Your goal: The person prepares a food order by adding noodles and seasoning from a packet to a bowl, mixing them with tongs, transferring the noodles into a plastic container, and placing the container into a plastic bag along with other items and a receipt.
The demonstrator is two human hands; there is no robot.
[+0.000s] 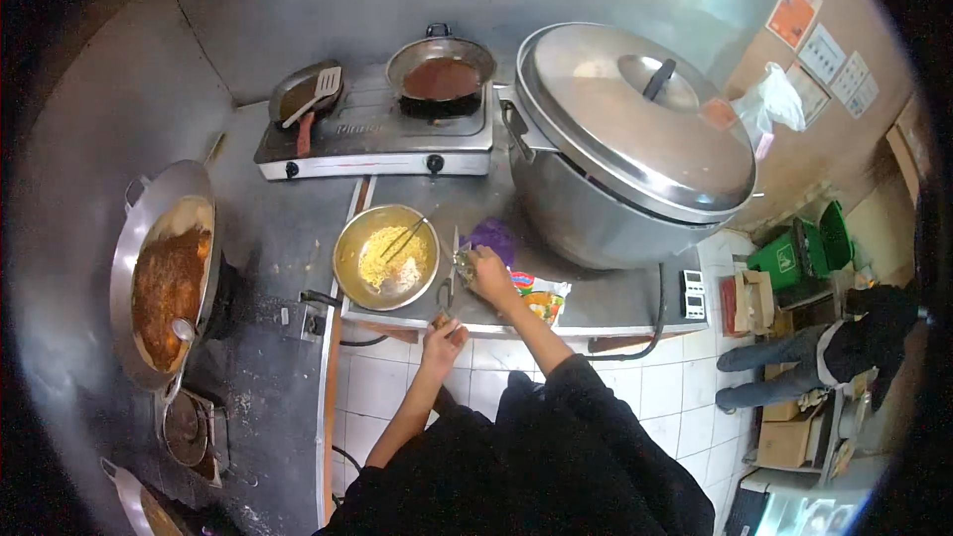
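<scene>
My left hand (443,342) is closed on the handles of metal scissors (451,290), whose blades point upward. My right hand (490,278) grips a small crinkled packet (464,261) beside the blades. Just left of the scissors sits a steel bowl (349,258) holding dry yellow noodles (387,250), a white powder and slim dark utensils resting against its rim. A purple item (492,235) lies behind my right hand, and a colourful printed packet (544,305) lies under my right forearm.
A big lidded pot (615,199) fills the right. Behind stand a two-burner stove (367,144) and pans (443,74). A wok (139,218) is at left. A cable (660,318) hangs by a timer (693,293). A bent-over person (834,347) works near a green bin (781,258).
</scene>
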